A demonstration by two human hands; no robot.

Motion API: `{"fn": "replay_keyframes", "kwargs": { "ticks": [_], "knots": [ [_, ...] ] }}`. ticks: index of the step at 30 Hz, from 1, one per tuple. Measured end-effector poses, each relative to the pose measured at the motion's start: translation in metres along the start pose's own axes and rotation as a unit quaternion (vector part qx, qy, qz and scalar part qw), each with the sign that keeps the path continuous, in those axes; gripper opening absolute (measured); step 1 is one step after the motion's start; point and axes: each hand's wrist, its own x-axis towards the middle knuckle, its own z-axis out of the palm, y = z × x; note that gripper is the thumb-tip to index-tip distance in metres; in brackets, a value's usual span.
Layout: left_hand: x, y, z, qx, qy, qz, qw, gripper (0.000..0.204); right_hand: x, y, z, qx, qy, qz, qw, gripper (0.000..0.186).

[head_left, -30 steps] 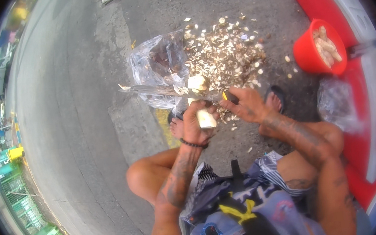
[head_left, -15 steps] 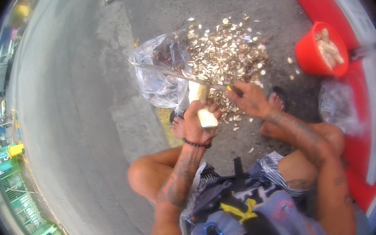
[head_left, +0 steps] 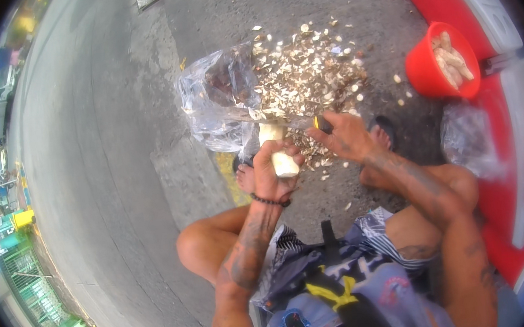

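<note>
My left hand (head_left: pixel 269 169) is wrapped round a thick, pale peeled root, likely cassava (head_left: pixel 285 164), holding it upright-ish with both ends sticking out of the fist. My right hand (head_left: pixel 351 139) grips the black and yellow handle of a long knife (head_left: pixel 299 122). Its blade lies across the far end of the root and points left, blurred toward the tip. Beyond my hands, a wide heap of white and brown peelings (head_left: pixel 309 67) covers the pavement. A clear plastic bag (head_left: pixel 212 95) with something dark in it lies against the heap's left side.
To the right stands a red bucket (head_left: pixel 418 73) with several pale roots (head_left: pixel 452 63) inside. Red and white coolers (head_left: pixel 441 4) line the right side, with another clear plastic bag (head_left: pixel 466 137) beside them. My sandalled feet flank the peelings; grey road (head_left: pixel 93 157) stretches left.
The knife blade has swung down toward me and now lies flatter across the root. My left hand keeps its hold on the root. The whole view has shifted slightly.
</note>
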Motion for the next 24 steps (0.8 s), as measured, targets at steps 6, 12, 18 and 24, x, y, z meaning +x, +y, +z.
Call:
{"fn": "replay_keyframes", "kwargs": {
  "ticks": [6,12,18,24],
  "knots": [
    [-0.004,0.007,0.006,0.004,-0.070,0.027,0.997,0.042,0.012,0.015,-0.013,0.077,-0.016,0.221,0.972,0.067],
    [-0.003,0.007,0.009,0.087,-0.031,0.089,0.992,0.052,0.007,-0.013,-0.001,0.129,-0.004,0.046,0.991,0.069],
    [-0.002,0.006,0.016,0.168,0.059,0.082,0.981,0.045,0.004,-0.014,-0.012,0.161,0.017,0.030,0.986,0.068],
    [0.007,0.006,0.018,0.249,0.022,0.046,0.967,0.047,0.005,-0.014,-0.015,0.139,-0.001,0.011,0.990,0.069]
  ]
}}
